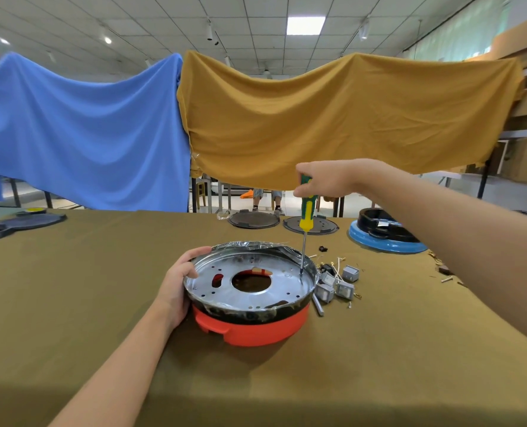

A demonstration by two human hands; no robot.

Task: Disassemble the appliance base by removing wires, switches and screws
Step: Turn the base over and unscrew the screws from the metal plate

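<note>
Red-orange round appliance base upright mid-table, shiny perforated metal plate inside with central hole, black rim partly wrapped in crinkled film

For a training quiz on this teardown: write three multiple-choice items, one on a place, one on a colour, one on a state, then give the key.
1. Where does the tip of the yellow-and-green-handled screwdriver rest?
A. on the right side of the round silver metal plate
B. in the plate's centre hole
C. on the olive tablecloth

2. What colour is the plastic appliance base under the plate?
A. blue
B. orange-red
C. white

3. What is the left hand doing?
A. lying flat on the cloth
B. holding a wire
C. gripping the plate's left rim

Key: 1 A, the shaft meets the plate near its right edge; 2 B, the housing shows orange-red; 3 C, its fingers curl over the rim while the right hand holds the screwdriver upright.
</note>
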